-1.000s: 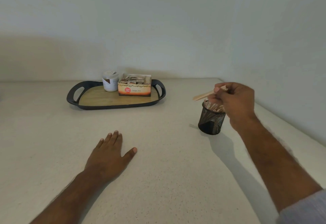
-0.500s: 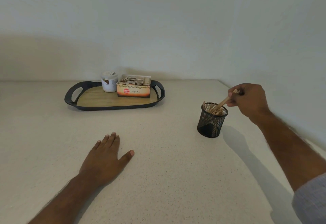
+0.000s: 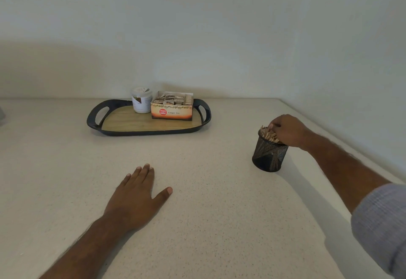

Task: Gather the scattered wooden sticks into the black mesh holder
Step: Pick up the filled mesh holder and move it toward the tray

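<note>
The black mesh holder [image 3: 269, 155] stands upright on the pale counter at the right. Several wooden sticks [image 3: 268, 134] poke out of its top. My right hand [image 3: 285, 130] rests over the far rim of the holder, fingers curled down onto the stick ends; whether it grips any of them is hidden. My left hand [image 3: 137, 195] lies flat on the counter in the near middle, palm down, fingers spread, holding nothing. I see no loose sticks on the counter.
A dark oval tray [image 3: 204, 122] with a wooden floor sits at the back, carrying a white jar [image 3: 141, 102] and an open ginger tea box [image 3: 172, 109]. Walls meet behind and to the right of the holder.
My right hand held a stick above the holder, slid it in at a slant, and has now come down onto the stick tops. The left hand stayed flat.
</note>
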`<action>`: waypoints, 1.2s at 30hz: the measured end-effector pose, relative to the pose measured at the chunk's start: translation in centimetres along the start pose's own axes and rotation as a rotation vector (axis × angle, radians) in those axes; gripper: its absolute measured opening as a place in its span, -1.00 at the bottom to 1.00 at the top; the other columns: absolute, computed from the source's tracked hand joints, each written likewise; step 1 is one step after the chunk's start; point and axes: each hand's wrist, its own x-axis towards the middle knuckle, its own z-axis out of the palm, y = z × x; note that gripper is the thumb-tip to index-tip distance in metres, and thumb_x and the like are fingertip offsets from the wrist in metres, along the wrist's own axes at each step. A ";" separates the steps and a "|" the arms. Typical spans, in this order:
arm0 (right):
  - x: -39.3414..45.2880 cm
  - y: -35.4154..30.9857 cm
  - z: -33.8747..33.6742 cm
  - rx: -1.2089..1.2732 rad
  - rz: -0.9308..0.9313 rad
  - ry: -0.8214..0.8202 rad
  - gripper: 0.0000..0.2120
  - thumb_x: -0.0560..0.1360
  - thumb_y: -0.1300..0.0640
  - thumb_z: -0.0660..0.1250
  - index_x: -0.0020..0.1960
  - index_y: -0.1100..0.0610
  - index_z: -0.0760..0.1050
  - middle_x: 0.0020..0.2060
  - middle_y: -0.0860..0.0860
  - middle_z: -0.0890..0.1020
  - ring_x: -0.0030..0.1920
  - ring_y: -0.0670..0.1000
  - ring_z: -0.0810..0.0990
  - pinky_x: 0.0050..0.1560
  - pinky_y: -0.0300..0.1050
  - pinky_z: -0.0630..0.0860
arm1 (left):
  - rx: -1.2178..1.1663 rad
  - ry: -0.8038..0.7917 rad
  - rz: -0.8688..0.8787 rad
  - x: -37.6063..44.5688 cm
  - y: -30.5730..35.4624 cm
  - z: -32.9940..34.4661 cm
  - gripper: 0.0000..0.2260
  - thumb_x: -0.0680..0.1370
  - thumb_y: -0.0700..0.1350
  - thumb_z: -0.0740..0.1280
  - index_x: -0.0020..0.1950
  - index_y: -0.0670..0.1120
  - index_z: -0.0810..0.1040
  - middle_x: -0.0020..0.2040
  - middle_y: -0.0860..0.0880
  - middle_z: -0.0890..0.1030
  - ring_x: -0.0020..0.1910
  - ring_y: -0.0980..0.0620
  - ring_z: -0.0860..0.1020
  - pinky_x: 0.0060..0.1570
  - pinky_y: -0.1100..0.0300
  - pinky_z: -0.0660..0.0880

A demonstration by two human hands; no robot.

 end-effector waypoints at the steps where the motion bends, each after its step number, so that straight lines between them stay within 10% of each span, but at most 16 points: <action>1: 0.1 0.0 0.1 -0.021 -0.003 0.018 -0.76 0.57 0.22 0.18 0.05 0.18 0.63 0.07 0.15 0.61 0.06 0.13 0.52 0.05 -0.05 0.44 | 0.000 0.000 0.000 0.0 0.0 0.0 -0.06 0.37 0.46 -0.32 0.59 -0.10 -0.18 0.62 -0.02 -0.17 0.58 0.05 -0.18 0.55 0.07 -0.16; 6: 0.1 0.3 0.0 0.067 0.040 0.158 -0.77 0.59 0.05 0.20 0.14 0.07 0.55 0.11 0.08 0.56 0.16 0.13 0.50 0.26 0.12 0.40 | -0.003 0.001 -0.002 -0.1 0.0 0.0 -0.08 0.38 0.45 -0.30 0.59 -0.10 -0.18 0.62 -0.02 -0.17 0.58 0.06 -0.18 0.55 0.08 -0.16; 11: -3.6 1.0 2.5 0.878 0.271 0.662 -0.55 0.51 -0.24 0.24 -0.02 0.17 0.52 -0.12 0.06 0.56 -0.11 0.00 0.49 0.00 -0.09 0.41 | -0.004 0.000 0.001 -0.1 0.0 0.0 -0.07 0.37 0.46 -0.32 0.59 -0.10 -0.18 0.62 -0.02 -0.16 0.58 0.06 -0.18 0.55 0.08 -0.16; 15: -6.7 1.7 7.1 1.082 0.344 0.414 -0.10 0.34 -0.41 0.29 0.44 0.18 0.24 0.25 0.05 0.44 0.21 -0.02 0.40 0.22 -0.06 0.32 | 0.004 0.008 -0.001 0.0 0.1 0.0 -0.05 0.36 0.47 -0.34 0.59 -0.10 -0.17 0.62 -0.03 -0.15 0.58 0.05 -0.17 0.55 0.07 -0.15; 19: -7.0 1.2 8.6 1.081 0.216 0.253 0.01 0.18 -0.04 0.61 0.48 0.04 0.13 0.27 -0.04 0.49 0.21 -0.05 0.51 0.17 -0.08 0.46 | 0.015 0.004 -0.005 -0.1 0.0 0.1 -0.04 0.35 0.47 -0.35 0.59 -0.11 -0.17 0.62 -0.04 -0.15 0.59 0.04 -0.16 0.55 0.07 -0.14; 26: -5.4 -2.5 10.3 1.023 0.180 0.395 -0.17 0.18 0.26 0.63 0.35 0.09 0.32 0.14 -0.02 0.54 0.16 0.05 0.56 0.04 -0.17 0.51 | -0.012 -0.004 -0.010 -0.3 0.4 -0.3 -0.08 0.39 0.45 -0.29 0.59 -0.10 -0.18 0.62 -0.03 -0.15 0.58 0.05 -0.17 0.55 0.07 -0.15; 36: -9.6 -11.3 13.5 1.092 -0.114 -0.006 -0.24 0.12 0.08 0.66 0.24 -0.17 0.42 0.07 -0.26 0.62 0.08 -0.21 0.59 -0.08 -0.34 0.58 | -0.019 0.018 -0.019 0.0 0.1 0.0 -0.19 0.52 0.42 -0.15 0.60 -0.08 -0.16 0.62 -0.03 -0.13 0.59 0.03 -0.14 0.55 0.06 -0.12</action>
